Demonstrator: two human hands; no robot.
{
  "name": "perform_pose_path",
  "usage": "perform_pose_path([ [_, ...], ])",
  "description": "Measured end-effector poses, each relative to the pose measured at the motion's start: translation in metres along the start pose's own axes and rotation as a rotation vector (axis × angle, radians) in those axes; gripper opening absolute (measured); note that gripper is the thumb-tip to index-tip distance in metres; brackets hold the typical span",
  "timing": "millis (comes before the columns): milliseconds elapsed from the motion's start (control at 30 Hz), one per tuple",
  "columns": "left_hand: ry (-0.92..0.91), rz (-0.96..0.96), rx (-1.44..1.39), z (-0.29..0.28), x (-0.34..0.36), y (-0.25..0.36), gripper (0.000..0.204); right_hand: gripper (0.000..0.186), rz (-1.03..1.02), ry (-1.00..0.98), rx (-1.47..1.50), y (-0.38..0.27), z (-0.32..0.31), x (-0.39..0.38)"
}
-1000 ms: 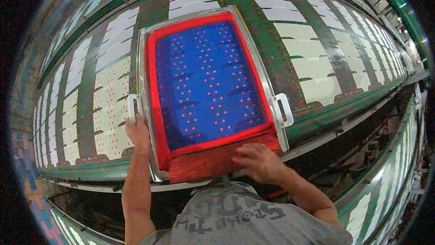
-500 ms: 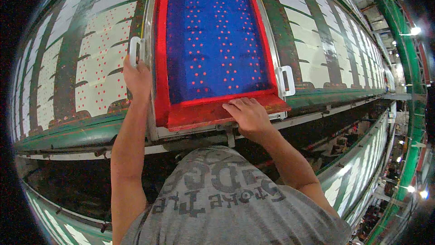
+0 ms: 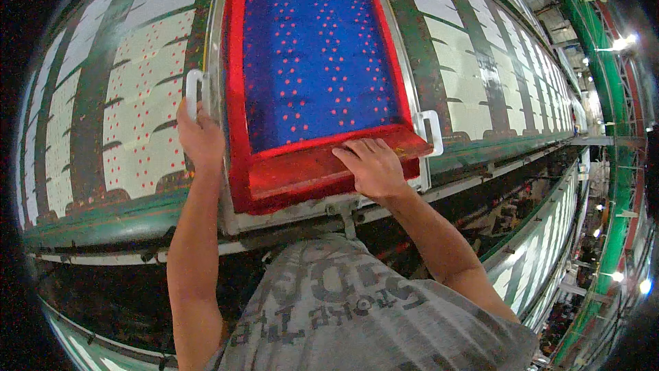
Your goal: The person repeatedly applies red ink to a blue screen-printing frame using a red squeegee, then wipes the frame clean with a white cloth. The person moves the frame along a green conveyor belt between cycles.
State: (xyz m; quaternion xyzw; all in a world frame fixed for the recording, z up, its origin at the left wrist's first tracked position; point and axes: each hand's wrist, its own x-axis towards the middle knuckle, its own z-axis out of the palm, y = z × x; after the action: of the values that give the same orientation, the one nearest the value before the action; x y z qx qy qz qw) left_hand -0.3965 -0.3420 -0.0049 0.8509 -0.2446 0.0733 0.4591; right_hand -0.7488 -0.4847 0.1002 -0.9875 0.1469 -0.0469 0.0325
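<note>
Printing screen (image 3: pixel 312 62): left hand (image 3: pixel 200 139) fingers grip side handle (image 3: pixel 193 89); right hand (image 3: pixel 371 165) flat on red near edge.

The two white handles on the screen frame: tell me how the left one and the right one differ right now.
The left handle sits higher in the picture, at mid-frame; the right handle sits lower, near the frame's near corner. The left hand grips at the left handle, partly covering it; the right handle is bare, since the right hand rests flat on the red squeegee bar instead. Both are white loops fixed to the sides of the screen frame.
</note>
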Motion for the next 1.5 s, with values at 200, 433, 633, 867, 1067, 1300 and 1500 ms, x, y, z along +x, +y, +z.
perform_pose_path([
  [200, 0.021, -0.012, -0.001, 0.002, -0.001, 0.0, 0.041, 0.051, -0.025, 0.089, -0.044, 0.073, 0.019, 0.097],
  [433, -0.003, -0.045, 0.031, -0.002, -0.003, 0.012, 0.044, 0.031, -0.075, 0.177, -0.057, 0.177, 0.037, 0.251],
  [633, 0.005, -0.06, 0.07, -0.003, -0.003, 0.016, 0.045, 0.044, 0.018, 0.069, -0.071, 0.239, 0.038, 0.361],
  [867, 0.0, -0.12, 0.141, -0.005, -0.002, 0.023, 0.046, 0.044, 0.043, -0.072, -0.075, 0.291, 0.015, 0.438],
  [1067, -0.01, -0.181, 0.066, -0.003, -0.006, 0.022, 0.046, 0.046, -0.057, -0.017, -0.077, 0.305, 0.021, 0.452],
  [1300, -0.007, -0.089, 0.151, -0.004, -0.004, 0.014, 0.045, 0.045, -0.058, -0.141, 0.056, 0.301, 0.014, 0.441],
  [1500, 0.006, -0.089, 0.124, -0.002, -0.002, 0.012, 0.044, 0.032, -0.12, -0.177, 0.067, 0.258, 0.003, 0.371],
])
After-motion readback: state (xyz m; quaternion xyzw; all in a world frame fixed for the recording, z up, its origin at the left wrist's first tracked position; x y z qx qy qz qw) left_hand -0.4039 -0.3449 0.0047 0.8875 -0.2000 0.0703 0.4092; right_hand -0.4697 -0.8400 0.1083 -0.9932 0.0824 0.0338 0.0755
